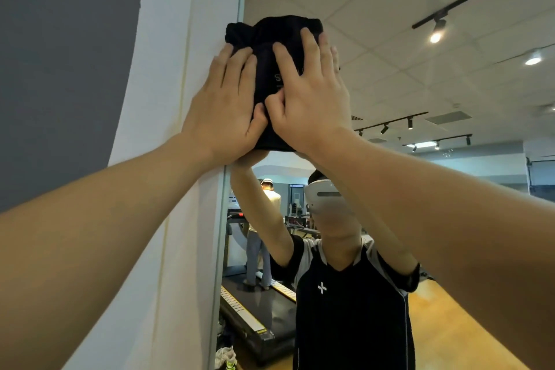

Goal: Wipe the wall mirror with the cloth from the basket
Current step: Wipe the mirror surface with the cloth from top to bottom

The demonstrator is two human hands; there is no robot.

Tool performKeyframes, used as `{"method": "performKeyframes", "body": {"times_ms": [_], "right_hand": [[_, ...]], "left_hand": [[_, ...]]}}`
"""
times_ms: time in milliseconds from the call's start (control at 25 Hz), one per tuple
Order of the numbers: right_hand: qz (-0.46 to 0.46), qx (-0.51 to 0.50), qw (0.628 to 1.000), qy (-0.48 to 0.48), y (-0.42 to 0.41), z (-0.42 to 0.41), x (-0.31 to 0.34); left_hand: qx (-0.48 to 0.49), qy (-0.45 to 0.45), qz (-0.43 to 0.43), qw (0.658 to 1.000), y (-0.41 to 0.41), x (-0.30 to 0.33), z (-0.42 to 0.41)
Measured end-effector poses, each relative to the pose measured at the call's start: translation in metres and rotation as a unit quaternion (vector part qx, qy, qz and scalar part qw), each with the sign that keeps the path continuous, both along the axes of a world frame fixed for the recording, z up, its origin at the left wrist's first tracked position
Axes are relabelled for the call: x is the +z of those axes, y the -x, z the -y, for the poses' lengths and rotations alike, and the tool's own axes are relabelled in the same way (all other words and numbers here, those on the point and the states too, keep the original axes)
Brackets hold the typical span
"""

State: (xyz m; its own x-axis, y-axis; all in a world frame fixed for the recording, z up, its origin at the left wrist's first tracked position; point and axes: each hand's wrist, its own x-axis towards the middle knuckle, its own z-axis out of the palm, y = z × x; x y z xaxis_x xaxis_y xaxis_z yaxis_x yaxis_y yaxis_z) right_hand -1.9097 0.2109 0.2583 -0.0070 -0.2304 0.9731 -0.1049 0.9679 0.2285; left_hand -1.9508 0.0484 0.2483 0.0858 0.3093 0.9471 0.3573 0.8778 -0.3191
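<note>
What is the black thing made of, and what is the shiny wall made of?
The black cloth looks like soft, matte woven fabric: it bunches and folds under both hands. The mirror looks like smooth, glossy glass: it reflects the ceiling lights and the room sharply. The strip of wall beside it looks like white painted plaster, dull, though that is less sure.
</note>
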Motion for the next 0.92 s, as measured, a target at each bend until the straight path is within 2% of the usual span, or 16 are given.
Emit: {"method": "performKeyframes", "body": {"times_ms": [240, 520, 760, 920], "right_hand": [[0.043, -0.018, 0.999, -0.027, -0.002, -0.006, -0.053], [0.069, -0.041, 0.995, -0.05, -0.002, -0.011, -0.054], [0.075, -0.077, 0.992, -0.06, -0.011, -0.023, -0.06], [0.074, -0.079, 0.993, -0.056, -0.018, -0.038, -0.064]], "left_hand": [[0.033, 0.006, 0.026, 0.999, -0.008, -0.056, 0.0], [0.092, 0.024, 0.09, 0.991, -0.03, -0.056, -0.003], [0.037, -0.04, 0.075, 0.996, -0.02, -0.074, -0.027], [-0.004, -0.044, 0.06, 0.997, -0.017, -0.077, -0.045]]}}
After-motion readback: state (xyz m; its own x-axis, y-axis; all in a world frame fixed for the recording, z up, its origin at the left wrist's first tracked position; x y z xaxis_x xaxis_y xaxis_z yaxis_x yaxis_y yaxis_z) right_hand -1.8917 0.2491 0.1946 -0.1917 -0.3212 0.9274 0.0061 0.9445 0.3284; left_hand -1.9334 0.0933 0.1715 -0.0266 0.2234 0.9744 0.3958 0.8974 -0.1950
